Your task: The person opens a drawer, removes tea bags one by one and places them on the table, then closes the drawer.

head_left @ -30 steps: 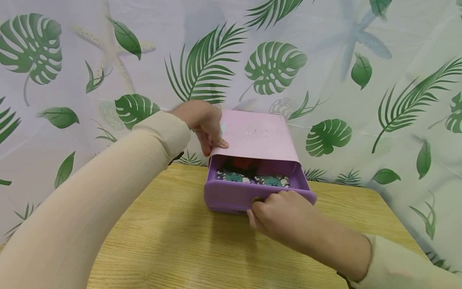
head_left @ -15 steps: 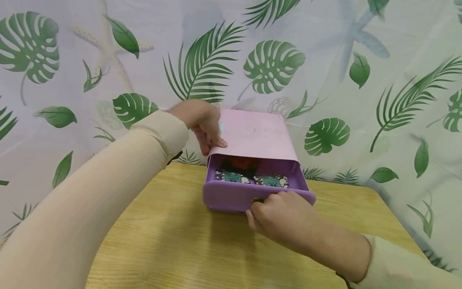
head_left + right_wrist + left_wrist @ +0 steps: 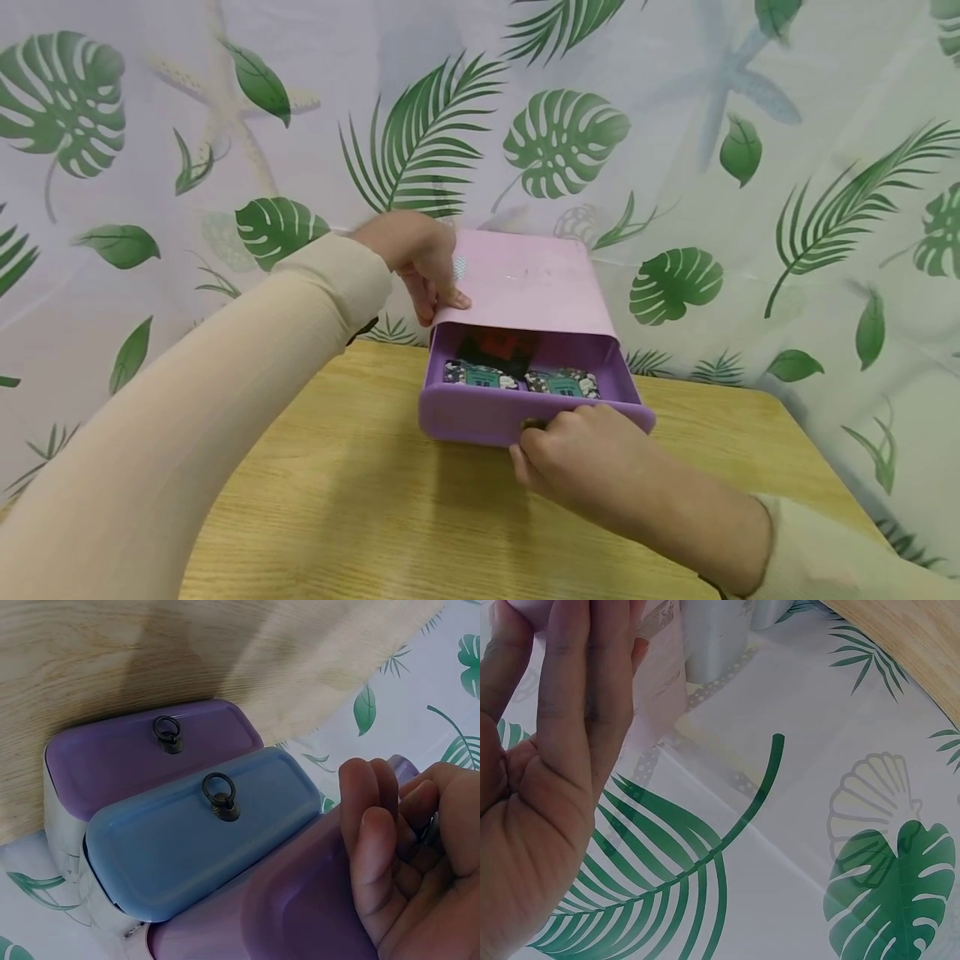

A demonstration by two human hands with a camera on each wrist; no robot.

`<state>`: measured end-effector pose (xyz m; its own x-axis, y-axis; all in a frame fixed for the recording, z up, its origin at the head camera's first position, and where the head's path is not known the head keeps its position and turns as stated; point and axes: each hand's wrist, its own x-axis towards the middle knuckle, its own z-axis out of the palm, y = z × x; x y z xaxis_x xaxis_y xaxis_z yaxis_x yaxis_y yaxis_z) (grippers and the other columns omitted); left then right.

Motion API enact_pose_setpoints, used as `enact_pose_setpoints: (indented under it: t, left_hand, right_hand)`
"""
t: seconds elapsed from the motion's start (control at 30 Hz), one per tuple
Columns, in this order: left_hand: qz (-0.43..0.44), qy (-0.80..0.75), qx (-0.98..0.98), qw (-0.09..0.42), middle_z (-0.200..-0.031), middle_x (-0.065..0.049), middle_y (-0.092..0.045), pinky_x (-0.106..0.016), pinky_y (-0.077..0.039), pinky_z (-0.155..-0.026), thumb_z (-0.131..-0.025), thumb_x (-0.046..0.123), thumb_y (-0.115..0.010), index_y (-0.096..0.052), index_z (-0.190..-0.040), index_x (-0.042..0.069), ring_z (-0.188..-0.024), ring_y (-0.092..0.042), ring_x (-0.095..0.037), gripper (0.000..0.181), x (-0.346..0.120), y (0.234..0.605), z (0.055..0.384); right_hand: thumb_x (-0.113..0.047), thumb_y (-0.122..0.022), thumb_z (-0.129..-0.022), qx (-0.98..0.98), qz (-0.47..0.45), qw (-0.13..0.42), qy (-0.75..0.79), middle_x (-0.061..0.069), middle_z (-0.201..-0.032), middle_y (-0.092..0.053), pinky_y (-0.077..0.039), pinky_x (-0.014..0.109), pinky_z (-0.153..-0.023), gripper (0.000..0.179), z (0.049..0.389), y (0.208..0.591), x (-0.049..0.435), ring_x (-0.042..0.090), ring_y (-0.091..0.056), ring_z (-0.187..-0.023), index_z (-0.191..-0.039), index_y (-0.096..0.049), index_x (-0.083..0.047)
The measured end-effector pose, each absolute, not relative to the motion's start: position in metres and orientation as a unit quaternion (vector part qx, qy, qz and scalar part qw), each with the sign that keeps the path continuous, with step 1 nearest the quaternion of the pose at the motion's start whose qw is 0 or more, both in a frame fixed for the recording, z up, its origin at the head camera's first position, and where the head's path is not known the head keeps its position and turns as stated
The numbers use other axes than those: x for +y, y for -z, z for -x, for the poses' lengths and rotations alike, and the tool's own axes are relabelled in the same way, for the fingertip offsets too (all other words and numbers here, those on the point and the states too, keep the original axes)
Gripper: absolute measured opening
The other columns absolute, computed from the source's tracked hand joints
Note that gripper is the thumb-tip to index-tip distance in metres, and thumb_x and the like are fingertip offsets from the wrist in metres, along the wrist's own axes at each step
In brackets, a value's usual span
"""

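A small pink-topped drawer cabinet stands against the back, its purple top drawer pulled partly out. My left hand grips the cabinet's front left corner, thumb on top and fingers down the side. My right hand pinches the dark ring pull on the drawer front; its fingers mostly cover the ring. Inside lie two dark-and-white patterned packets with teal labels, a left packet and a right packet. Behind them, partly under the cabinet top, are a red item and something black.
Under the pulled drawer, the right wrist view shows a blue drawer and a lower purple drawer, both closed with ring pulls. The cabinet is on a wood-grain table. A white leaf-patterned cloth hangs directly behind.
The right hand has drawn the purple drawer slightly further out toward me, so more of the packets and the items behind them shows. The left hand keeps its place on the corner.
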<state>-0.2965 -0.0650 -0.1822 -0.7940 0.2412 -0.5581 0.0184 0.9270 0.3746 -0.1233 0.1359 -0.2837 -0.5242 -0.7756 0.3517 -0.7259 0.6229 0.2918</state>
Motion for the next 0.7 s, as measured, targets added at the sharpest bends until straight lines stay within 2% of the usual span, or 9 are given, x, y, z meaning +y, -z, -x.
enact_pose_setpoints:
  t: [0.33,0.5,0.7]
  left_hand:
    - [-0.076,-0.181,0.931,0.307,-0.105,-0.019,-0.073,-0.029,-0.054,-0.094,-0.091,0.033,-0.072,-0.046,-0.122,-0.007,-0.088,-0.076,-0.019,0.057,-0.066,0.184,0.296]
    - [-0.074,-0.178,0.931,0.310,-0.107,-0.018,-0.073,-0.029,-0.052,-0.097,-0.091,0.034,-0.071,-0.044,-0.126,-0.008,-0.089,-0.076,-0.019,0.060,-0.067,0.183,0.297]
    - [-0.073,-0.178,0.930,0.312,-0.110,-0.019,-0.072,-0.030,-0.052,-0.097,-0.091,0.035,-0.071,-0.043,-0.127,-0.008,-0.090,-0.076,-0.020,0.062,-0.066,0.184,0.298]
  right_hand:
    - [-0.017,-0.067,-0.087,-0.867,-0.436,0.232,0.061,-0.012,-0.048,-0.031,-0.032,0.021,-0.040,0.039,0.117,0.285,0.137,0.003,-0.028,-0.042,-0.059,-0.040,-0.019]
    - [-0.018,-0.066,-0.089,-0.872,-0.438,0.214,0.053,-0.012,-0.049,-0.032,-0.030,0.020,-0.041,0.039,0.115,0.284,0.137,0.002,-0.028,-0.042,-0.059,-0.041,-0.020]
    - [-0.019,-0.067,-0.089,-0.870,-0.438,0.221,0.049,-0.012,-0.049,-0.035,-0.030,0.019,-0.042,0.037,0.110,0.286,0.138,0.002,-0.030,-0.042,-0.059,-0.044,-0.020]
